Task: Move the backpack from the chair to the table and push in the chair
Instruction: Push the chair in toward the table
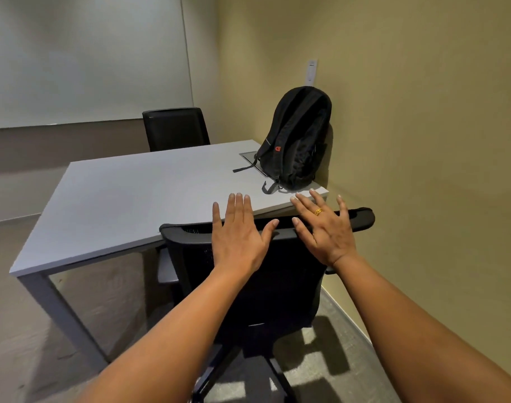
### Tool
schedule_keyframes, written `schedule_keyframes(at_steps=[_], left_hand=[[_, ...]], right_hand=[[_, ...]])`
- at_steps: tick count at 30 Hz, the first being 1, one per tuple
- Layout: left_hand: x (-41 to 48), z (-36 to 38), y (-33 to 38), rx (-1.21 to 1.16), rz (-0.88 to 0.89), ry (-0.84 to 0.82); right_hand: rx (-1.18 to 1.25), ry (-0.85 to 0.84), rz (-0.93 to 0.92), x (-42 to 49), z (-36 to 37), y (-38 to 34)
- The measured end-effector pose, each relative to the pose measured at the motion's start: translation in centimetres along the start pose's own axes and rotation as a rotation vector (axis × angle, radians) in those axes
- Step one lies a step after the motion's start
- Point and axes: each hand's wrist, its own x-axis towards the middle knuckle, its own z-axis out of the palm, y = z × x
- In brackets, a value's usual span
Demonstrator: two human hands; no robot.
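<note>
A black backpack (pixel 297 141) with a small red logo stands upright on the grey table (pixel 126 196), at its far right corner against the yellow wall. The black mesh office chair (pixel 265 283) is tucked against the table's near edge, its backrest facing me. My left hand (pixel 238 231) lies flat, fingers spread, over the top of the backrest. My right hand (pixel 325 225), wearing a gold ring, is spread the same way over the backrest's top bar to the right. Neither hand holds anything.
A second black chair (pixel 175 129) stands at the table's far side under a whiteboard (pixel 85 59). The yellow wall (pixel 423 141) runs close along the right. A cable hatch (pixel 249 157) is set into the tabletop beside the backpack.
</note>
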Motion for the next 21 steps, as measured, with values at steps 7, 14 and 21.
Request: schedule_keyframes(at_steps=[7, 14, 21], left_hand=[[3.0, 1.8, 3.1, 0.04, -0.102, -0.013], [6.1, 3.3, 6.3, 0.028, -0.207, -0.06], [9.6, 4.6, 7.3, 0.058, -0.244, -0.069]], right_hand=[[0.05, -0.017, -0.103, 2.9, 1.5, 4.5], [0.094, -0.028, -0.171, 6.0, 3.1, 8.9], [0.119, -0.015, -0.197, 9.2, 5.2, 11.4]])
